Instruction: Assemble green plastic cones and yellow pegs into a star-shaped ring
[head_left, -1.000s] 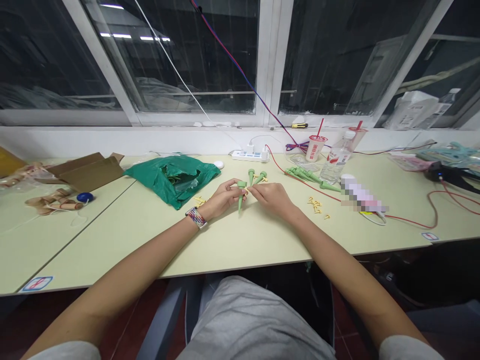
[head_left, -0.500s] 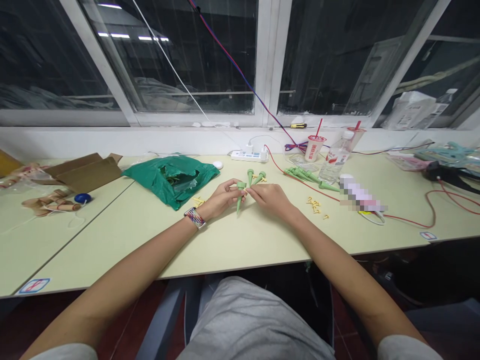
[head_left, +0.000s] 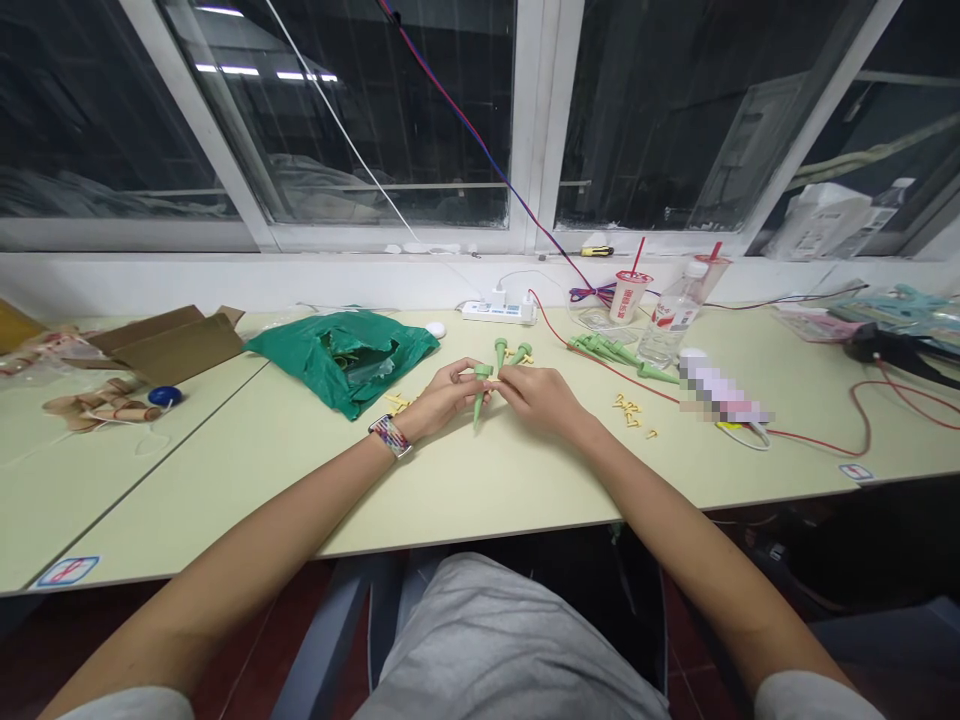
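My left hand [head_left: 444, 398] pinches the top of a green cone-shaped plastic spike [head_left: 478, 396], point down toward me, over the pale green table [head_left: 480, 480]. My right hand [head_left: 541, 397] has its fingertips closed at the spike's head, on a small yellow piece I can barely see. Two more green spikes [head_left: 508, 353] lie just behind the hands. Small yellow pieces [head_left: 633, 412] are scattered to the right and a few [head_left: 398, 402] to the left.
An open green plastic bag [head_left: 346, 358] lies at left, a cardboard box [head_left: 174, 340] beyond it. A row of green spikes [head_left: 611, 352], a water bottle [head_left: 672, 317], a cup with a straw [head_left: 629, 295], a power strip [head_left: 499, 312] and red cables [head_left: 862, 405] sit at the back right.
My right hand has shifted slightly left, closer to the spike's head. The view has barely moved.
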